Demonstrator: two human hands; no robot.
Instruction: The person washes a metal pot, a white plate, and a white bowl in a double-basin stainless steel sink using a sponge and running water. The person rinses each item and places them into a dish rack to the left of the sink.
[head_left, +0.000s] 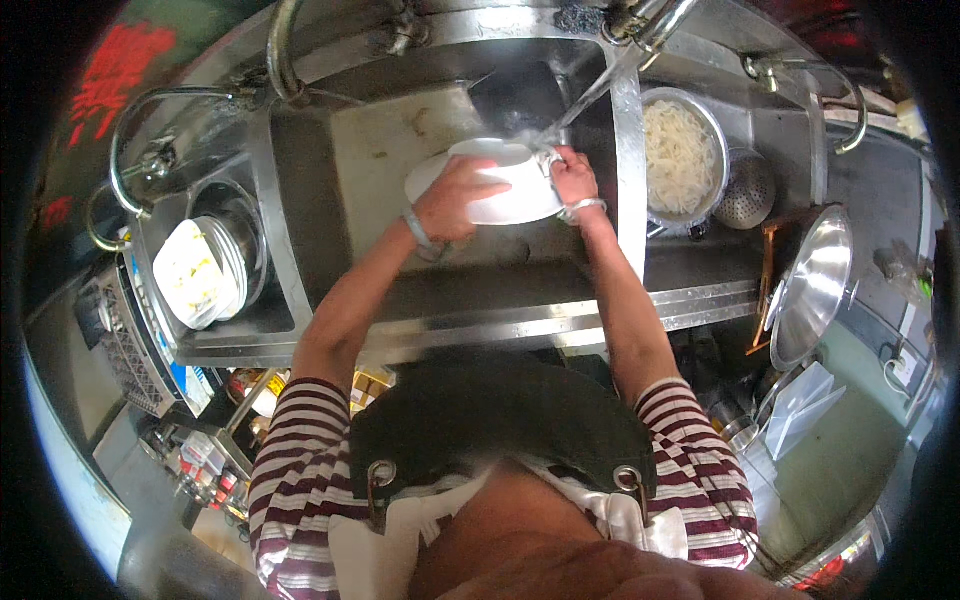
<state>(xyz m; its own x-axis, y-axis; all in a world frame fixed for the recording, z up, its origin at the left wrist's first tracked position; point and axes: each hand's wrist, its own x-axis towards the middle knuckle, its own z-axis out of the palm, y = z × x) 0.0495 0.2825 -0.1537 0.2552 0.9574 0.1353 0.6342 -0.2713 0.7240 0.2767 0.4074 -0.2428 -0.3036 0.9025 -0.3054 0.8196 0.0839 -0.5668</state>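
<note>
Over the middle sink basin (322, 247), my left hand (455, 196) holds a white dish (517, 206), its fingers spread across the surface. The dish looks wide-rimmed, and a second rounded white edge shows at its far side; I cannot tell if that is another dish. My right hand (576, 178) is at the dish's right edge, closed on a crumpled whitish cloth (546, 157). A stream of water (600, 94) runs from a metal faucet (666, 31) and splashes beside the cloth. A pale flat board (382, 150) lies under the dish in the basin.
White noodles fill a metal bowl (721, 161) in the right basin, beside a perforated strainer (746, 189). Stacked white plates (234, 262) with food scraps stand in the left basin. Curved faucets (120, 142) line the sink. A large metal lid (814, 289) leans at right.
</note>
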